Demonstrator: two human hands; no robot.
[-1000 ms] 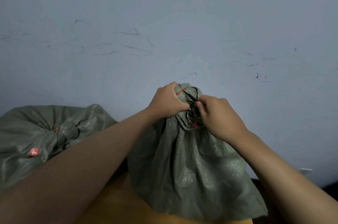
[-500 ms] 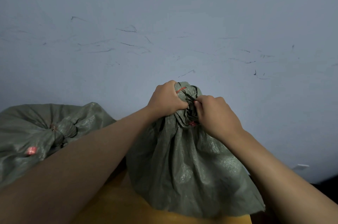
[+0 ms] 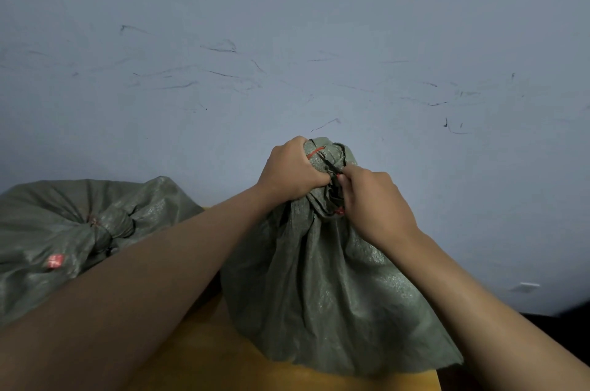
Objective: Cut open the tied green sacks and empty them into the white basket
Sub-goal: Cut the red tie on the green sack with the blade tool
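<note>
A tied green sack (image 3: pixel 325 288) stands upright on a yellow-brown table (image 3: pixel 217 355) in front of me. My left hand (image 3: pixel 292 172) is clenched around the left side of the sack's bunched neck, just under a red tie mark. My right hand (image 3: pixel 372 202) is closed on the right side of the neck, and a thin dark tool tip (image 3: pixel 332 167) sticks out from its fingers into the knot; I cannot make out what tool it is. A second tied green sack (image 3: pixel 79 231) with a small red label lies at the left. No white basket is in view.
A pale blue-grey wall (image 3: pixel 287 39) with dark scuff marks rises right behind the table. The table's right edge (image 3: pixel 439 381) drops off near my right forearm, with dark floor beyond. A small white wall plate (image 3: pixel 525 287) sits low on the right.
Both hands have stayed on the sack's neck. The dark tip has shifted slightly at the knot, and my view has tilted a little upward.
</note>
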